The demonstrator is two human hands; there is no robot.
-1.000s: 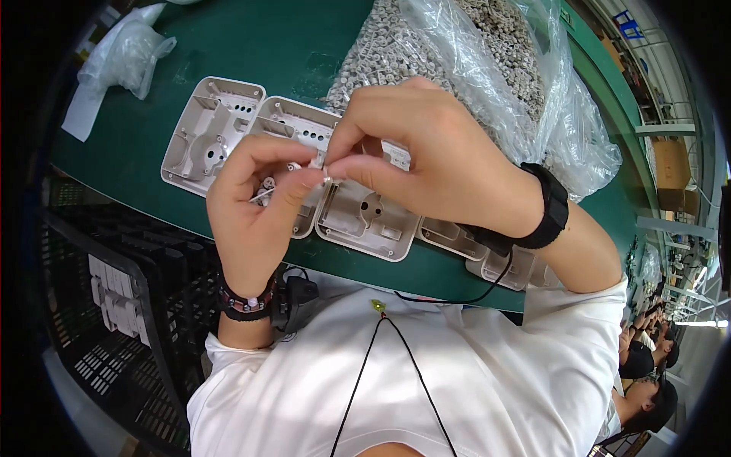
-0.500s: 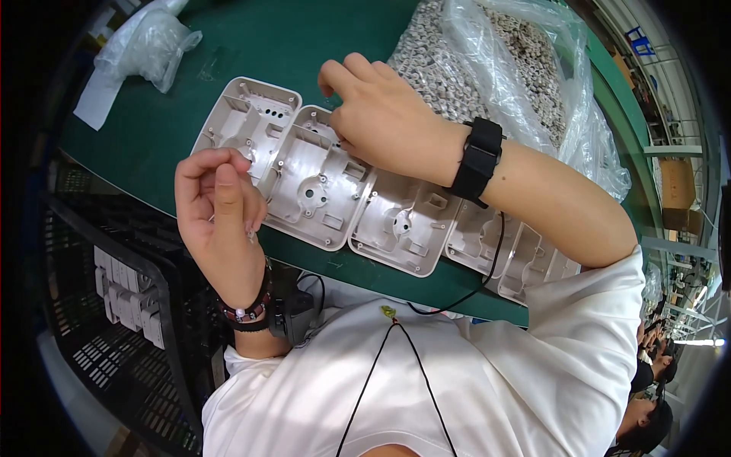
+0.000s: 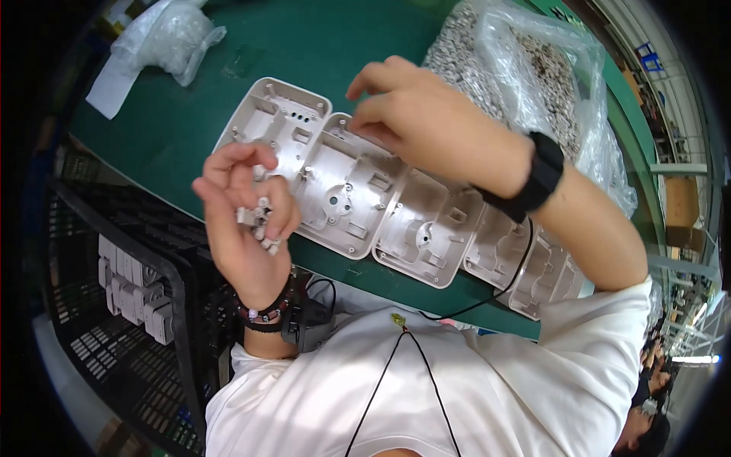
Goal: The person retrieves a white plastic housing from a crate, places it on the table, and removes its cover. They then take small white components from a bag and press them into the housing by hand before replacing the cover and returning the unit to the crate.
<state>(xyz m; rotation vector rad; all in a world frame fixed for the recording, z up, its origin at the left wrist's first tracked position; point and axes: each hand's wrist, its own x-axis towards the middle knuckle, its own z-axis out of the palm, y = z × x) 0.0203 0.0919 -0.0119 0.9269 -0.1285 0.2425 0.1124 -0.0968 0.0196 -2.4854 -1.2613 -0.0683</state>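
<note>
My left hand (image 3: 247, 221) is cupped palm-up with curled fingers around several small white plastic parts (image 3: 263, 221), close to the leftmost white plastic housing (image 3: 251, 126). My right hand (image 3: 403, 110) hovers over the far edge of the second white housing (image 3: 335, 183). Its fingers are bent and apart, and nothing shows between them. Both housings lie open side up, showing posts, ribs and holes. To their right a third white housing (image 3: 426, 228) continues the row.
Further white housings (image 3: 495, 247) extend right, with a black cord (image 3: 499, 289) across them. A clear bag (image 3: 525, 76) of small parts stands far right on the green table (image 3: 304, 38). Crumpled plastic (image 3: 179, 38) lies far left. A black crate (image 3: 179, 305) holding white parts is at the lower left.
My left hand has opened somewhat, and the small parts in its palm now show. My right hand's fingers have spread from a tighter curl. The whole view has shifted slightly.
</note>
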